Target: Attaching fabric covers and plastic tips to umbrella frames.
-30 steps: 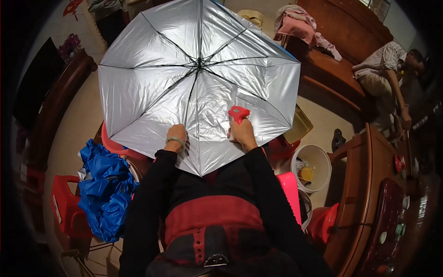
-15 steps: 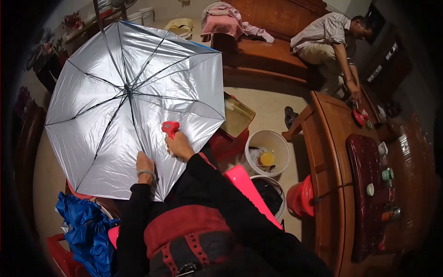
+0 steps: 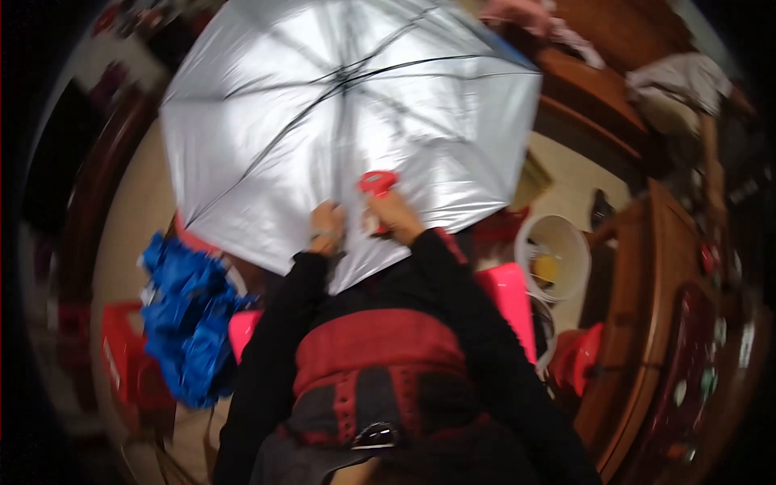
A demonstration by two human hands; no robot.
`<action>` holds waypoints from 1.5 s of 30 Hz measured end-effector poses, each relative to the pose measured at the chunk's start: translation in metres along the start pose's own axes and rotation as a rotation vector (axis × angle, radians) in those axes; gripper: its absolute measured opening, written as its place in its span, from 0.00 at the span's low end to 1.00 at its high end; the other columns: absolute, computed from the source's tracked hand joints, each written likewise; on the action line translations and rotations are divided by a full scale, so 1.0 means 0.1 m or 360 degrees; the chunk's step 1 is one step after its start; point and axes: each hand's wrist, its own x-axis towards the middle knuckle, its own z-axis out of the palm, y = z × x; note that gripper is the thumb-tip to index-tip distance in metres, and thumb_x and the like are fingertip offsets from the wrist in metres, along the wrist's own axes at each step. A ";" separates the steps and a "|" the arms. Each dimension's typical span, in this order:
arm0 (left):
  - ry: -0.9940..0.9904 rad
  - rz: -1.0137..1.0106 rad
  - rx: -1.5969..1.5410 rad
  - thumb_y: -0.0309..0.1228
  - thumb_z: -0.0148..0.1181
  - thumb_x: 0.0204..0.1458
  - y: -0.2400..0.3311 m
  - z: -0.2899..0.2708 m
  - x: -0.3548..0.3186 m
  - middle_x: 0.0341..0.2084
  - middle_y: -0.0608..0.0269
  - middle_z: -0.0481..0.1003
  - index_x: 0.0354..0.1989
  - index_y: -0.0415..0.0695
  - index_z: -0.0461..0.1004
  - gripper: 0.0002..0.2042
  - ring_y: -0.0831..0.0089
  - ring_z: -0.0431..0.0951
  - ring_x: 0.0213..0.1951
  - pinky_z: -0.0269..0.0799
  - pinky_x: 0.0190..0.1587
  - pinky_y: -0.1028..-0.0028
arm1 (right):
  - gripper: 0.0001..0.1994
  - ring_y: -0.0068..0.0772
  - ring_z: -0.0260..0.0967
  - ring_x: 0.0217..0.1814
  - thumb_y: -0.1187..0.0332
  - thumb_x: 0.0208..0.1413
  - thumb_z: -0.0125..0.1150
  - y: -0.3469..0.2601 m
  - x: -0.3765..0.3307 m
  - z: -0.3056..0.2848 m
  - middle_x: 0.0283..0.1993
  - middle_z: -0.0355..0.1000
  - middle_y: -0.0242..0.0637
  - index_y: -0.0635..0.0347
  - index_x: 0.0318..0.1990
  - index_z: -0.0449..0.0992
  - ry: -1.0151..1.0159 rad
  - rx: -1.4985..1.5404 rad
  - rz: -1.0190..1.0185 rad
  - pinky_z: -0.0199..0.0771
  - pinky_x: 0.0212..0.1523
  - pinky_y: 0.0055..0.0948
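An opened umbrella [image 3: 267,137] with a silver inner side spreads before me, its dark ribs meeting at a hub in the upper middle. At its near edge my left hand [image 3: 327,226] is closed on the silver cloth along a rib. Just to the right, my right hand [image 3: 396,218] grips a red pistol-shaped hand tool [image 3: 378,182], whose exact kind I cannot make out. The tool's head lies over the silver cloth; blur hides whether it touches. Both forearms are in black sleeves.
Crumpled blue cloth [image 3: 190,323] lies at the left by a red plastic stool [image 3: 129,356]. To the right stand a white bucket [image 3: 554,250], a red bucket [image 3: 578,360] and a wooden table [image 3: 630,323]. Another person [image 3: 687,89] sits at the far right.
The view has swung left and blurred, so everything sits further right in it. Both hands keep their holds on the umbrella and the red tool. More of the blue cloth shows.
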 end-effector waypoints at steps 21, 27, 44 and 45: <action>0.0176 -0.0161 0.0025 0.29 0.48 0.44 -0.03 -0.17 -0.08 0.21 0.45 0.72 0.23 0.37 0.72 0.09 0.50 0.73 0.28 0.69 0.34 0.61 | 0.06 0.31 0.69 0.24 0.73 0.44 0.49 0.21 0.01 0.56 0.23 0.67 0.37 0.65 0.30 0.66 0.0064 0.0166 0.0337 0.72 0.24 0.31; 0.0082 -0.0442 -0.0300 0.32 0.50 0.43 -0.03 -0.26 -0.10 0.15 0.54 0.72 0.23 0.38 0.74 0.10 0.61 0.74 0.21 0.68 0.27 0.66 | 0.12 0.39 0.71 0.29 0.69 0.49 0.49 0.00 -0.10 0.39 0.30 0.70 0.45 0.66 0.40 0.65 -0.0235 0.0825 0.0764 0.75 0.34 0.42; -0.0307 -0.0869 -0.1319 0.27 0.47 0.47 0.05 -0.47 -0.11 0.12 0.64 0.67 0.24 0.35 0.70 0.08 0.79 0.62 0.08 0.55 0.09 0.79 | 0.14 0.41 0.71 0.32 0.65 0.52 0.46 0.03 -0.07 0.31 0.31 0.69 0.46 0.61 0.45 0.62 -0.0356 0.0709 0.0820 0.73 0.35 0.48; -0.0315 -0.0873 -0.1313 0.27 0.47 0.47 0.05 -0.47 -0.12 0.12 0.64 0.67 0.24 0.35 0.70 0.08 0.79 0.62 0.08 0.55 0.09 0.79 | 0.14 0.41 0.71 0.32 0.65 0.52 0.46 0.04 -0.08 0.30 0.31 0.69 0.46 0.61 0.45 0.62 -0.0367 0.0695 0.0817 0.73 0.35 0.47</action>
